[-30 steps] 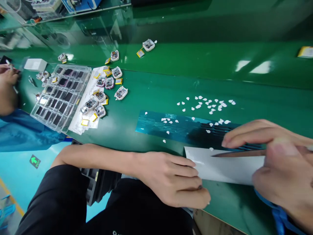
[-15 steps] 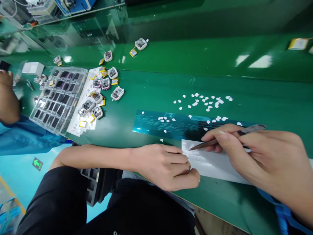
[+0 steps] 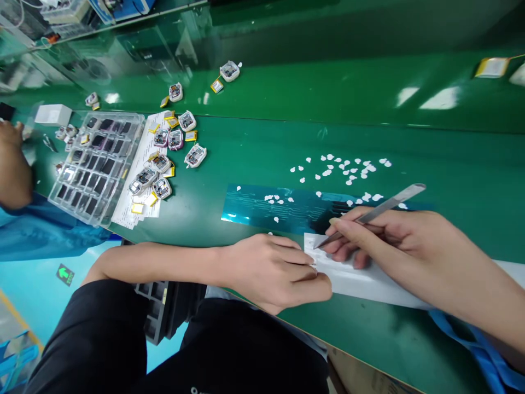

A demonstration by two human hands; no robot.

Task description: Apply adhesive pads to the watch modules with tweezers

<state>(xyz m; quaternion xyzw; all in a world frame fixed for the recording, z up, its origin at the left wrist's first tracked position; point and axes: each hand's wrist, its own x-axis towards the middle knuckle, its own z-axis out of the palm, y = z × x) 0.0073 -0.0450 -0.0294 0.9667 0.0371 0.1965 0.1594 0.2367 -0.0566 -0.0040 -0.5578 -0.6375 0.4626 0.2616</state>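
Observation:
My right hand [image 3: 377,235] is closed around metal tweezers [image 3: 391,205], held like a pen. Their pointed tip touches or hovers just over the left end of a white glossy strip [image 3: 371,284] on the green bench. My left hand [image 3: 274,273] rests palm down at that same end, fingers curled and pressed together on the strip's edge; its fingertips are partly hidden. Behind both hands lies a blue translucent film [image 3: 250,205], with small white round tabbed stickers scattered on it. More white stickers [image 3: 353,172] lie on the bench beyond the film.
To the left, several small opened device housings [image 3: 194,156] with yellow-edged batteries lie on and around printed sheets [image 3: 123,210]. Beside them is a clear compartment tray [image 3: 98,164] of dark parts. Another person's arm [image 3: 14,169] reaches in at the far left. A battery [image 3: 492,67] lies at upper right.
My right hand has turned and shifted slightly left, so the tweezers' rear end now points up and right, fully visible. My left hand stays at the strip's end, having barely moved.

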